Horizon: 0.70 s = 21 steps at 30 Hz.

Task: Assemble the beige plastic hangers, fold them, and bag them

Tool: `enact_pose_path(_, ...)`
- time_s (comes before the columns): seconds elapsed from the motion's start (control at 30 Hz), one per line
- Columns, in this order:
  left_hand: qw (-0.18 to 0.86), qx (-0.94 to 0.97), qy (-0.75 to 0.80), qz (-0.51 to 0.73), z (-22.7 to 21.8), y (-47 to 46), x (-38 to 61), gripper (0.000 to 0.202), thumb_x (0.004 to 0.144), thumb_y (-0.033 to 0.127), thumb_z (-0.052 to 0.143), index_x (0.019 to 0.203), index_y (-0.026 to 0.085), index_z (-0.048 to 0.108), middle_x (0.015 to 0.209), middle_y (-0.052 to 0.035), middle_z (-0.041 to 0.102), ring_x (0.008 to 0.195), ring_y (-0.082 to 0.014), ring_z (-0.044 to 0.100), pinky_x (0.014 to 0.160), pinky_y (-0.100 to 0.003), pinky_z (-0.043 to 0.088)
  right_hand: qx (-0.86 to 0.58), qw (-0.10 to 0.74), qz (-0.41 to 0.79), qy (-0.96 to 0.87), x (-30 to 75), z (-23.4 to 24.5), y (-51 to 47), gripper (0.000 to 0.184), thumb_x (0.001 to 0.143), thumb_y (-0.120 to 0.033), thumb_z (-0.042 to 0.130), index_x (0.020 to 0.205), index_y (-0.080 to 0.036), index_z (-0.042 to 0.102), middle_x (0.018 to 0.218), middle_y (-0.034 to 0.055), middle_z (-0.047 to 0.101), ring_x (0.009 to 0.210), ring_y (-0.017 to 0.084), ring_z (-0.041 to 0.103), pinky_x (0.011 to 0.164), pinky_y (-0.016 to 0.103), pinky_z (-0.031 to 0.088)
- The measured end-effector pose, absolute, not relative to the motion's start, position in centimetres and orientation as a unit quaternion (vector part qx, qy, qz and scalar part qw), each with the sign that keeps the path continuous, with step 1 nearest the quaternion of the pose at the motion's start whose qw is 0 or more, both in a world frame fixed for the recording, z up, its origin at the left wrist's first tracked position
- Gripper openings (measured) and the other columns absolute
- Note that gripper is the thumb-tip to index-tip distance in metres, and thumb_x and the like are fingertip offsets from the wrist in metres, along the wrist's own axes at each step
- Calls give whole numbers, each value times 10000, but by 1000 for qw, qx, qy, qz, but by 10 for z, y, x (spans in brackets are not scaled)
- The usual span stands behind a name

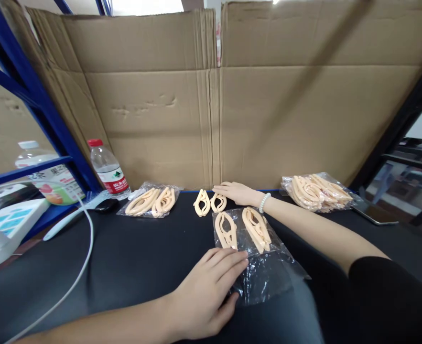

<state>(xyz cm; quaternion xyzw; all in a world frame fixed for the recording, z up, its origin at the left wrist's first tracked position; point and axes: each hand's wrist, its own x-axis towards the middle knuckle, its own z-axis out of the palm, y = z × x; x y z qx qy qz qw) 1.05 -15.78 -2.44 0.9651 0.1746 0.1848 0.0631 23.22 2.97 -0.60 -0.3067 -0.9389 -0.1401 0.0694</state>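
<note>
A clear plastic bag (pixel 264 282) lies on the black table in front of me, with two beige folding hangers (pixel 256 229) in its far part. My left hand (pixel 211 289) rests over the bag's near left side, its fingers stretched out across the lower end of the left hanger (pixel 226 229). Further back, my right hand (pixel 237 193) wears a bead bracelet (pixel 264 202). Its fingers lie stretched out, reaching onto the top of a loose beige hanger piece (pixel 218 203). A similar loose piece (pixel 201 203) sits just left of it.
Bagged hangers lie at back left (pixel 153 200) and in a pile at back right (pixel 316 192). A red-capped water bottle (pixel 108 169) leans by the blue rack (pixel 58 129). A white cable (pixel 89 239) curves across the left. Cardboard (pixel 146 105) walls the back; a phone (pixel 375 213) lies far right.
</note>
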Motion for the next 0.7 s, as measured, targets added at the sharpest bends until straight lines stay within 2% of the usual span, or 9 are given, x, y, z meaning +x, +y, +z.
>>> enact_pose_path(0.13,69,966,174,177,-24,-158,10,624,804,108,512,1399,154,326,1439,-133,460,1300,-271,431,1079,-473,391,-292,54,-147,-943,227,-16,39,541,862,67,419,1380,-87,451,1388,133,516,1253,220,438,946,340,426)
enact_pose_path(0.3,81,966,173,173,-26,-156,9,628,810,101,511,1407,159,325,1450,-122,449,1308,-265,420,1087,-463,386,-331,59,-153,-929,260,-20,36,332,967,-118,441,1273,-77,563,1155,151,646,1066,219,547,911,346,448)
enact_pose_path(0.43,85,965,175,177,-27,-155,9,622,812,102,516,1405,157,336,1444,-126,456,1305,-272,426,1082,-468,394,-390,69,-165,-903,302,-31,18,314,983,-191,451,1212,-38,602,1040,178,658,953,224,609,876,360,493)
enact_pose_path(0.53,87,964,174,184,-26,-155,10,618,818,100,512,1407,159,335,1440,-130,463,1297,-276,440,1071,-471,406,-426,85,-182,-882,328,-39,-7,309,980,-168,430,1173,-10,613,1031,202,660,928,243,638,866,387,520)
enact_pose_path(0.7,94,959,176,202,-27,-155,11,621,822,93,498,1417,175,343,1431,-126,475,1289,-277,454,1059,-472,417,-459,142,-204,-853,357,-31,-61,323,989,-154,377,1213,-32,576,1138,205,634,1000,255,639,883,402,533)
